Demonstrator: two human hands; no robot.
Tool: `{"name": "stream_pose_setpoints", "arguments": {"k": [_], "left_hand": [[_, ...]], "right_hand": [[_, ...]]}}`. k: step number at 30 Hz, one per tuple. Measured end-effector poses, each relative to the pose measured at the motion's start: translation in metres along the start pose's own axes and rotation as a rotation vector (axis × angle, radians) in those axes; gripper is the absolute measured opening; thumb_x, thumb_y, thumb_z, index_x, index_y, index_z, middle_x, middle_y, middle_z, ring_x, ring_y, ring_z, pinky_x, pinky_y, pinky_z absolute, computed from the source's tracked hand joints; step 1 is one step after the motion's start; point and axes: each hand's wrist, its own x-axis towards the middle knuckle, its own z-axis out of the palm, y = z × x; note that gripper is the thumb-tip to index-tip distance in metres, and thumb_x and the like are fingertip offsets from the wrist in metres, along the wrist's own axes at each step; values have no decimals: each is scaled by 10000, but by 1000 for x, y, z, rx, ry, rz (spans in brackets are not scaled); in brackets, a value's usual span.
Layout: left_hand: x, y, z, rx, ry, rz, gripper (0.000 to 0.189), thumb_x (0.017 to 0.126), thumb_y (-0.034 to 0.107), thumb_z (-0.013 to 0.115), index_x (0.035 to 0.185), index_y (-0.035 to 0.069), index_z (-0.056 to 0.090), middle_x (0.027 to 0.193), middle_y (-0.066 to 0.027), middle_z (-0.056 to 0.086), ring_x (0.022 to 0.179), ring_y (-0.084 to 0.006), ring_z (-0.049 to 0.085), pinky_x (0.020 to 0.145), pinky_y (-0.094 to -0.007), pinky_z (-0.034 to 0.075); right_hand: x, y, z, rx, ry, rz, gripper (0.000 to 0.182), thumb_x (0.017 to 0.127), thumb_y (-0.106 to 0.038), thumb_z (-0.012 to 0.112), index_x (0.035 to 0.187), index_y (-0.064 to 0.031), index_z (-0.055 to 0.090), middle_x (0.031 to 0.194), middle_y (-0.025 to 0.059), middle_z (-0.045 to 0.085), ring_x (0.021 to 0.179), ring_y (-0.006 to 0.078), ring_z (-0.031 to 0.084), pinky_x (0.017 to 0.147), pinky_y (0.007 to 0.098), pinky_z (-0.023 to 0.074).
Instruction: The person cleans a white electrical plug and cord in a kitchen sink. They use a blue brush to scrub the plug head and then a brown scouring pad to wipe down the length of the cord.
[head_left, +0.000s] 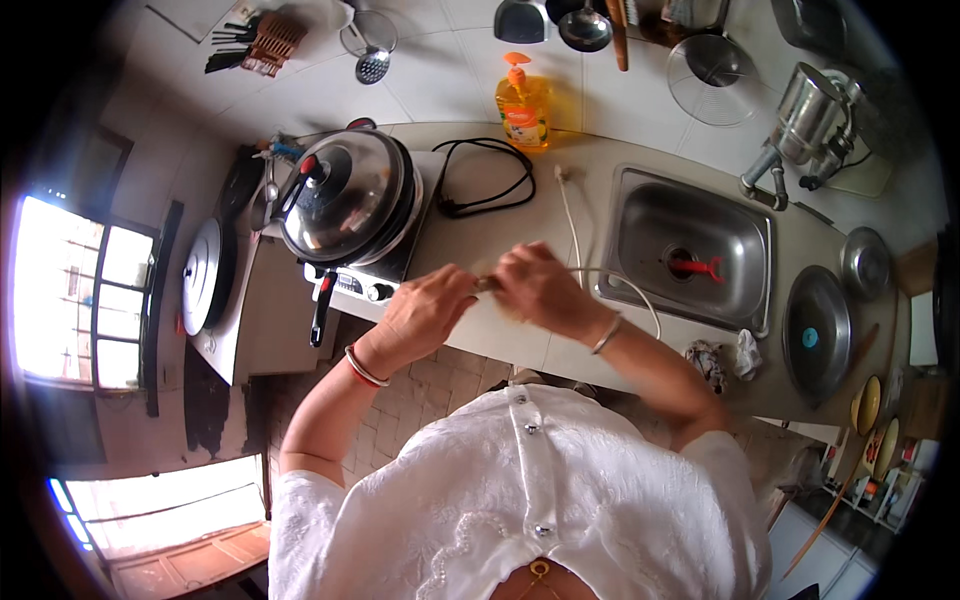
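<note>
My left hand (427, 307) and my right hand (541, 289) meet above the front of the counter, fingers closed on a small brownish object (487, 282) between them. Blur and the fingers hide most of it, so its kind cannot be told. From my right hand a white cord (630, 283) loops out over the front rim of the sink. Another stretch of pale cord runs up the counter to a small end piece (561, 174). Left of my hands, a wok with a domed metal lid (345, 199) sits on an induction cooker (367, 285), its handle pointing towards me.
A coiled black power cable (487, 210) and an orange soap bottle (523, 112) are behind my hands. The steel sink (694, 247) on the right holds a red tool (697, 267). Crumpled cloths (706, 360) and a metal basin (817, 330) lie further right. Utensils hang on the wall.
</note>
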Motion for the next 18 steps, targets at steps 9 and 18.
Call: {"name": "stream_pose_setpoints", "arguments": {"k": [9, 18], "left_hand": [[-67, -57, -50, -143, 97, -213, 161, 881, 46, 624, 1034, -2, 610, 820, -109, 562, 677, -283, 557, 630, -360, 450], [-56, -38, 12, -459, 52, -329, 182, 910, 56, 622, 1068, -20, 574, 795, -94, 598, 721, -142, 614, 653, -291, 493]], "right_hand": [[-66, 56, -53, -226, -158, 151, 138, 811, -98, 675, 900, -55, 579, 860, 71, 582, 865, 240, 576, 806, 379, 433], [28, 4, 7, 34, -34, 161, 276, 838, -148, 694, 1047, -67, 532, 951, 67, 585, 926, 256, 566, 855, 386, 414]]}}
